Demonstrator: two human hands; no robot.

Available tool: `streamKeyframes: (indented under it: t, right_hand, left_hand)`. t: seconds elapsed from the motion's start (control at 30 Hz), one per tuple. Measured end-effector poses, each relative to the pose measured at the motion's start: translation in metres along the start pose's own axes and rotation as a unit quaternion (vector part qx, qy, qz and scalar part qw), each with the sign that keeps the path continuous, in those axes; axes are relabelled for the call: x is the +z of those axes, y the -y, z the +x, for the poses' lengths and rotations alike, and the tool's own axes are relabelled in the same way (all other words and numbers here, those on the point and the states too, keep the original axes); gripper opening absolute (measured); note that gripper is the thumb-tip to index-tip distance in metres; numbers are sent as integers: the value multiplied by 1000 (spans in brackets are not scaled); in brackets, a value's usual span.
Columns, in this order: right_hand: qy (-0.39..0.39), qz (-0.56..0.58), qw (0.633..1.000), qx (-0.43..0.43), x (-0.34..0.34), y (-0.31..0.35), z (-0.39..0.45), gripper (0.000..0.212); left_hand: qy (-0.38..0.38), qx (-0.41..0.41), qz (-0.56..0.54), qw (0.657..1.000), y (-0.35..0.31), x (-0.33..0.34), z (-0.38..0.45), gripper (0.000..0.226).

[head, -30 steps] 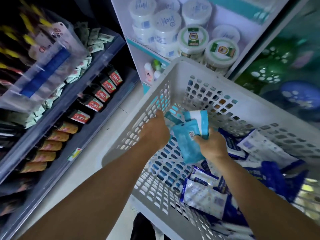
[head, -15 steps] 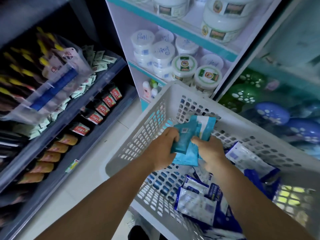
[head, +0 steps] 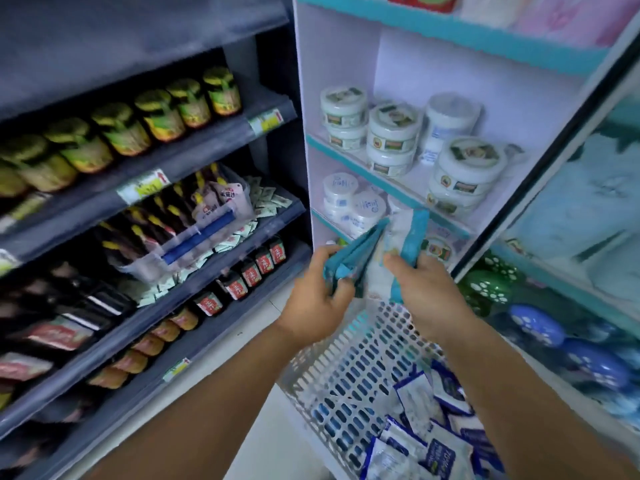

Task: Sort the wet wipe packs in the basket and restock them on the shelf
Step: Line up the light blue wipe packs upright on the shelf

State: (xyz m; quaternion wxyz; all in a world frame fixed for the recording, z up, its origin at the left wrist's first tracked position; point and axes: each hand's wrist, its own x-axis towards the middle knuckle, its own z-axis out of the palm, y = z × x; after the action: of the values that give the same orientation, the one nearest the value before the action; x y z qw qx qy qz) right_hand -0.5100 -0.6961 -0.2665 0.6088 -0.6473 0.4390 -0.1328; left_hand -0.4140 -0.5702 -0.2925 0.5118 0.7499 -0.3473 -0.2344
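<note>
Several teal wet wipe packs (head: 367,258) are gripped between left hand (head: 320,296) and right hand (head: 420,289), lifted above the basket (head: 343,372) toward the white shelf (head: 398,188); none visibly shelved, many blue-white packs (head: 426,424) remain inside.

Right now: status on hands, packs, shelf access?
Left hand and right hand both grip teal wipe packs, raised above basket. White-and-blue packs remain inside. White tubs occupy white shelf ahead.
</note>
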Motion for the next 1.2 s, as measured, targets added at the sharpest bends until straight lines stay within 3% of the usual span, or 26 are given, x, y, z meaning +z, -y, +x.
streamKeyframes:
  t: [0.1, 0.17, 0.27, 0.37, 0.57, 0.73, 0.9, 1.03, 1.2]
  right_hand:
    - [31, -38, 997, -65, 18, 38, -11, 23]
    - [62, -65, 990, -106, 32, 60, -22, 4]
    - [69, -93, 981, -153, 51, 91, -38, 17]
    - [77, -111, 962, -237, 80, 124, -61, 18]
    - [179, -191, 901, -345, 158, 188, -123, 27]
    - [181, -287, 832, -440, 239, 227, -167, 19]
    - [242, -334, 796, -443, 309, 251, -200, 15]
    - [231, -345, 778, -472, 359, 266, -225, 9]
    - [262, -360, 724, -527, 422, 291, -258, 12]
  left_hand:
    - [-40, -19, -41, 998, -17, -42, -2, 24]
    - [-64, -48, -84, 993, -26, -72, -8, 25]
    - [-107, -64, -106, 987, -37, -119, -22, 20]
    - [-161, -72, -115, 978, -47, -176, -47, 16]
    - [-217, -68, -88, 970, -56, -285, -106, 18]
    - [-258, -67, -77, 961, -61, -360, -159, 18]
    - [-315, -70, -71, 944, -56, -428, -213, 41]
    - [-347, -80, -90, 930, -64, -471, -247, 29]
    - [-394, -86, -73, 912, -69, -519, -279, 26]
